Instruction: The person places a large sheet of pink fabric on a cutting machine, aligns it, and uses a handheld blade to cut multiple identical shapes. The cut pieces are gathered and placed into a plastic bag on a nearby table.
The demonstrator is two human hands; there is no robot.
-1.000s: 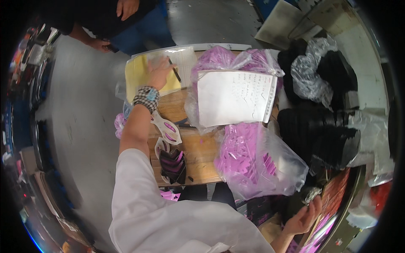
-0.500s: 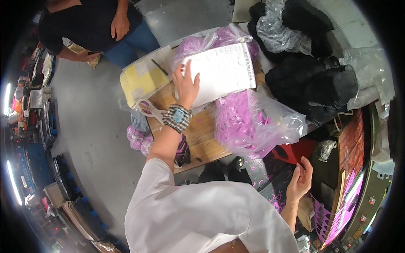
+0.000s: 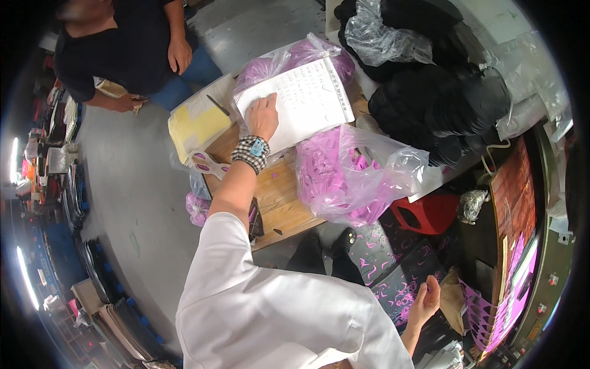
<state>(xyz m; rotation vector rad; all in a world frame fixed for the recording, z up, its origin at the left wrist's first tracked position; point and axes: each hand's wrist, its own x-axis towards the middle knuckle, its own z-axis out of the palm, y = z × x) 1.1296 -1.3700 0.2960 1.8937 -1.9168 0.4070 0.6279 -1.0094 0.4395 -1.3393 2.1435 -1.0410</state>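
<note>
My left hand [image 3: 263,118], with a checked wristband and a blue square piece at the wrist, rests on a white sheet of handwritten paper [image 3: 307,101]. Its fingers are bent against the page, and nothing shows in them. The sheet lies over clear bags of purple pieces [image 3: 304,52]. Nearer to me, an open clear plastic bag [image 3: 350,178] full of purple cut pieces sits on the wooden tabletop [image 3: 283,200]. My right hand [image 3: 425,301] hangs low on the right, empty, fingers loosely apart, above a dark floor strewn with purple scraps.
Yellow and white papers [image 3: 200,123] with a dark pen [image 3: 218,104] lie left of the sheet, beside a white cut-out piece [image 3: 209,165]. Black stacked pieces [image 3: 442,111] fill the right. A red stool [image 3: 427,213] stands below. Another person [image 3: 129,52] is at the far left.
My left hand has gone from spread fingers to bent ones on the sheet. My right hand has dropped lower, away from the red stool. The whole view has shifted slightly.
</note>
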